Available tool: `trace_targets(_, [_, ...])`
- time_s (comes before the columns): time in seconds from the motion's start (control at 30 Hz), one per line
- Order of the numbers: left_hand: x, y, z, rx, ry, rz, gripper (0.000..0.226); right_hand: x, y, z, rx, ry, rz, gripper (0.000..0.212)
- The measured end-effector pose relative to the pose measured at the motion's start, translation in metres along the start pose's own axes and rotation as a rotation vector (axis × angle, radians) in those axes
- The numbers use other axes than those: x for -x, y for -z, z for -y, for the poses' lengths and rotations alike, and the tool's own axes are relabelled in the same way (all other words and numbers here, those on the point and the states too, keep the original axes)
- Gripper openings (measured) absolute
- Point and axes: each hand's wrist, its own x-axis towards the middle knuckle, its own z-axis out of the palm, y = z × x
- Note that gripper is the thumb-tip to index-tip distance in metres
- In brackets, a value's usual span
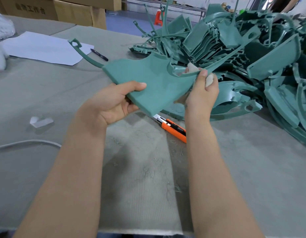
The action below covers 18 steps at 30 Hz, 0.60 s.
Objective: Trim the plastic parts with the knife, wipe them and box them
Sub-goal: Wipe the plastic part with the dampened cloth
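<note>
Green plastic part (148, 79) held above table (45, 100), long axis running L–R btwn hands. Left hand (114, 103) grips near edge; right hand (203, 93) pinches far end w/ wiping cloth (191, 67). Knife (174, 128) lies on table just below, nearer right hand.

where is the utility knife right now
In the head view the orange utility knife lies on the grey table mat, just below the held green plastic part, beside the right forearm.
</note>
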Motion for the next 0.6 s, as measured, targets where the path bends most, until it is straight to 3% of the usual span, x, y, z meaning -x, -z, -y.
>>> trace_targets(0.17, [0.002,0.005,-0.005,0.019,-0.011,-0.114,0.018,-0.01,0.01,-0.004,0.091,-0.149,-0.166,0.027])
trace_targets(0.27, [0.003,0.007,-0.008,0.037,-0.013,-0.142,0.022,-0.018,0.019,0.003,-0.332,-0.375,-0.224,0.031])
trace_targets(0.33, [0.003,0.003,-0.004,-0.013,0.043,-0.133,0.026,-0.018,0.02,0.008,-0.665,-0.399,-0.122,0.048])
trace_targets(0.4, [0.002,-0.001,-0.001,-0.038,0.078,-0.141,0.029,-0.014,0.017,0.012,-0.804,-0.399,0.024,0.059])
trace_targets(0.5, [0.001,0.0,-0.003,-0.015,0.084,-0.182,0.036,-0.008,0.016,0.017,-0.727,-0.42,0.186,0.041])
trace_targets(0.6, [0.002,0.003,-0.004,-0.01,0.088,-0.2,0.042,-0.003,0.009,0.021,-0.427,-0.331,0.166,0.023])
